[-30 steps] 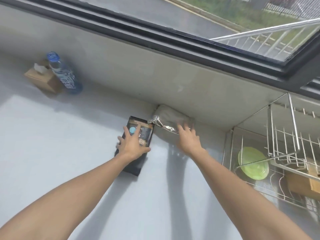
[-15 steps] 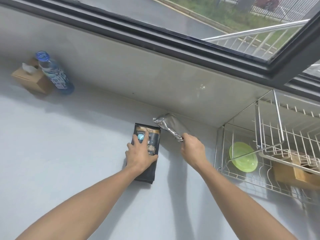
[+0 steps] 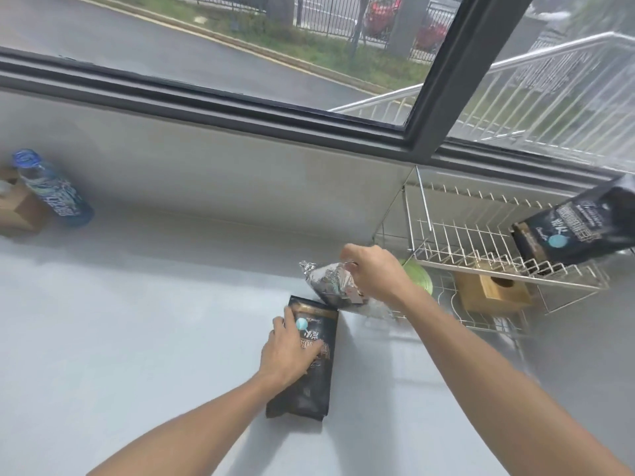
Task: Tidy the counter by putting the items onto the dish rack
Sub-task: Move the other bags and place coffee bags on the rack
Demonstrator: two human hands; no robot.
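Observation:
A black pouch (image 3: 309, 379) lies flat on the grey counter (image 3: 137, 338), and my left hand (image 3: 287, 353) rests on its upper part with fingers curled over its left edge. My right hand (image 3: 372, 276) pinches the top of a silver foil bag (image 3: 330, 283), which hangs tilted just above the counter beside the black pouch. The wire dish rack (image 3: 481, 266) stands to the right. A second black pouch (image 3: 577, 231) leans on the rack's upper shelf.
In the rack's lower level sit a green plate (image 3: 421, 274) and a wooden box (image 3: 494, 290). At far left a blue water bottle (image 3: 51, 188) leans against a cardboard tissue box (image 3: 17, 207). A grey wall and a window run along the back.
My right hand has closed on the silver foil bag and lifted it off the wall, toward the rack. My left hand stays on the black pouch. The view has swung right.

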